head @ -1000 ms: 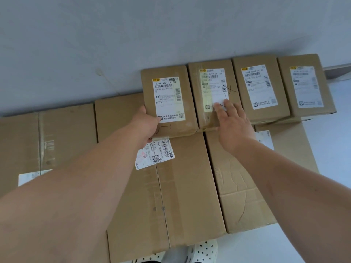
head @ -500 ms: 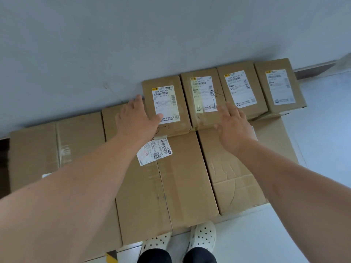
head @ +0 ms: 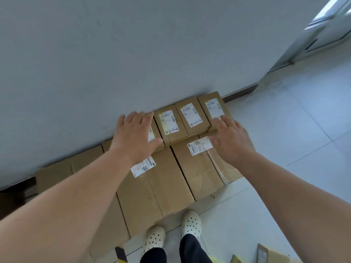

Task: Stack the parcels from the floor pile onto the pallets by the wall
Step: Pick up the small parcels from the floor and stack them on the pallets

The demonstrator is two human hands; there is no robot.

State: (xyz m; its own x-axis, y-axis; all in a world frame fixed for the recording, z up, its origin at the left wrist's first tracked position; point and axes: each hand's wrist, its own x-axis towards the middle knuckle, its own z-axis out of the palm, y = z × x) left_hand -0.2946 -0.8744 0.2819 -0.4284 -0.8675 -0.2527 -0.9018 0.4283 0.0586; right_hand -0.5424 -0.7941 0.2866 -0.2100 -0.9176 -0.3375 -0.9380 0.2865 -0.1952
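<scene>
Fingers (head: 135,120) spread and straight, holding nothing: left hand (head: 135,138) and right hand (head: 232,138) reach forward palm-down on outstretched arms. Big boxes (head: 171,177) lie beneath the wrists; small parcels (head: 191,114) line up under and between the hands; contact unclear.

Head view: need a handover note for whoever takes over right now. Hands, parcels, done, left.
Hands: the left hand is open, fingers spread over the leftmost small parcel. The right hand is open at the near edge of the rightmost small parcel. Neither holds anything; whether they touch cannot be told.
Done: the row of four small parcels lies against the wall on top of the large boxes.
Left: the floor parcels at lower right are probably next to be stacked.
</scene>
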